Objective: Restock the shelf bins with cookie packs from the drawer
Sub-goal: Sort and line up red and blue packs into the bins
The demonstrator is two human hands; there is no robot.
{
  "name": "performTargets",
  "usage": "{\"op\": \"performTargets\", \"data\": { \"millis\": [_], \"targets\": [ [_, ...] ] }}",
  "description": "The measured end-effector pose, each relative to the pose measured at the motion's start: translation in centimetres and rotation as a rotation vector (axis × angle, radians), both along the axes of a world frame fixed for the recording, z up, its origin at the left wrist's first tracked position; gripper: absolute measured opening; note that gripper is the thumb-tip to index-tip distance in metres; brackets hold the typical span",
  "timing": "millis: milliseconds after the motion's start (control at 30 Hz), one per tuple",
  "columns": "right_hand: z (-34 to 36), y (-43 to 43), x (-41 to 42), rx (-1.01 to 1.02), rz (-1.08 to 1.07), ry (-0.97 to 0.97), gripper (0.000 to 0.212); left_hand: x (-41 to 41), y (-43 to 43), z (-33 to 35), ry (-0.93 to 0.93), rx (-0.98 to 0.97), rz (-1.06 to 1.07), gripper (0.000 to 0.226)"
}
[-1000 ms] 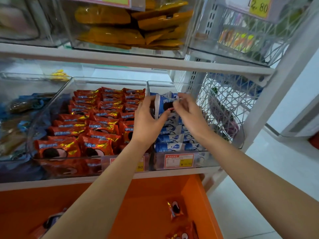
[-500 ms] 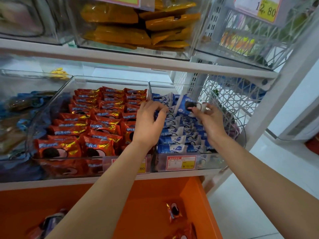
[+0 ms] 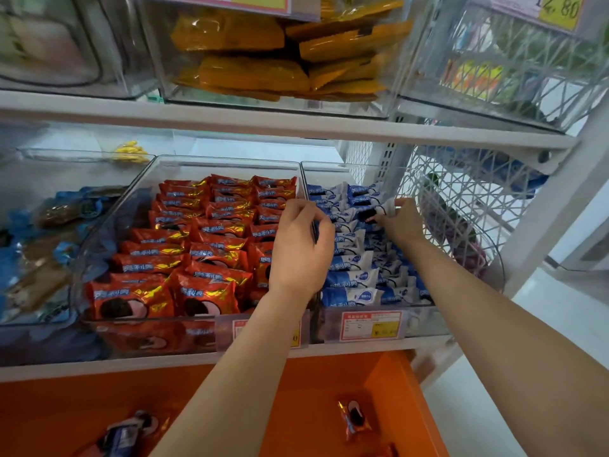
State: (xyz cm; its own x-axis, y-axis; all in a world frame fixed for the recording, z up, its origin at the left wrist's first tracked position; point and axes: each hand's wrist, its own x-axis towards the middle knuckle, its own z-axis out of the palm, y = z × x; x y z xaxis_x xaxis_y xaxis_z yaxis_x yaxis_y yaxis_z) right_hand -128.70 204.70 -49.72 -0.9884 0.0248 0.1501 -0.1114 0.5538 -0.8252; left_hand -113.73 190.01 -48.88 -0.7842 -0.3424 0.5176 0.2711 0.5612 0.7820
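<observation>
Two clear bins sit on the middle shelf. The left bin (image 3: 227, 163) is packed with rows of red cookie packs (image 3: 197, 252). The right bin (image 3: 329, 168) holds blue-and-white cookie packs (image 3: 354, 278). My right hand (image 3: 400, 222) pinches a blue-and-white pack (image 3: 379, 209) and sets it among the others at the right side of that bin. My left hand (image 3: 301, 247) hovers over the divide between the two bins with fingers curled; what its fingertips touch is hidden. Below, the orange drawer (image 3: 313, 390) is open with a red pack (image 3: 354, 420) and a blue pack (image 3: 127, 433) inside.
A white wire basket (image 3: 461, 206) stands right of the blue bin. Left of the red bin lies a bin with blue and brown wrapped goods (image 3: 39, 245). The upper shelf (image 3: 263, 120) carries a bin of orange packs (image 3: 263, 61). Price tags (image 3: 370, 324) front the bins.
My right hand moved the blue-and-white pack from in front of my left hand to the right side of the blue bin and lowered it. My left hand let go and drew back.
</observation>
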Motion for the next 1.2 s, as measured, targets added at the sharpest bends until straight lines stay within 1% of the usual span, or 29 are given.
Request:
{"op": "performTargets", "data": {
  "millis": [33,133,233,367,433,500,567,667,733,800,900,1000,1067,1133,1200],
  "targets": [
    [-0.2,0.0,-0.2,-0.002,-0.010,0.007,0.024,0.0,0.0,0.0,0.008,-0.003,0.001,0.019],
    [-0.1,0.0,-0.3,0.012,-0.022,0.001,0.034,0.0,0.1,0.0,0.008,-0.007,0.006,0.018],
    [-0.2,-0.1,-0.4,0.074,-0.025,0.033,0.028,-0.1,0.1,0.1,0.011,-0.009,0.016,0.018],
    [-0.2,0.2,-0.3,0.171,0.005,0.063,0.035,0.0,0.1,0.1,0.022,-0.016,0.019,0.018],
    [-0.1,0.5,-0.2,0.221,0.030,0.064,0.029,0.0,0.1,0.1,0.027,-0.019,0.018,0.019],
    [-0.1,0.7,-0.3,0.264,0.045,0.064,0.017,0.0,0.2,0.1,0.025,-0.011,0.014,0.021],
    [-0.2,0.8,-0.2,0.283,0.048,0.068,0.016,0.0,0.2,0.1,0.025,-0.013,0.018,0.027],
    [0.1,0.9,0.6,0.330,0.052,0.052,0.032,0.0,0.2,0.1,0.011,-0.038,0.031,0.034],
    [0.5,0.9,1.7,0.383,0.068,0.031,0.032,0.0,0.1,0.2,0.008,-0.077,0.049,0.035],
    [0.7,1.2,2.7,0.412,0.097,0.019,0.027,0.0,0.1,0.1,0.015,-0.143,0.074,0.039],
    [1.1,1.7,4.9,0.393,0.133,0.060,0.035,0.2,0.1,0.3,0.040,-0.269,0.131,0.045],
    [1.3,2.3,8.0,0.295,0.183,0.173,0.030,1.0,0.2,1.0,0.106,-0.499,0.157,0.033],
    [1.1,3.0,10.2,0.267,0.236,0.278,0.024,1.8,0.4,1.1,0.135,-0.673,0.112,0.027],
    [0.6,3.8,12.2,0.319,0.269,0.357,0.021,2.7,0.6,1.0,0.135,-0.808,0.061,0.026],
    [-0.3,4.7,14.0,0.444,0.288,0.401,0.025,3.8,0.7,0.7,0.108,-0.881,0.040,0.025]
  ]
}}
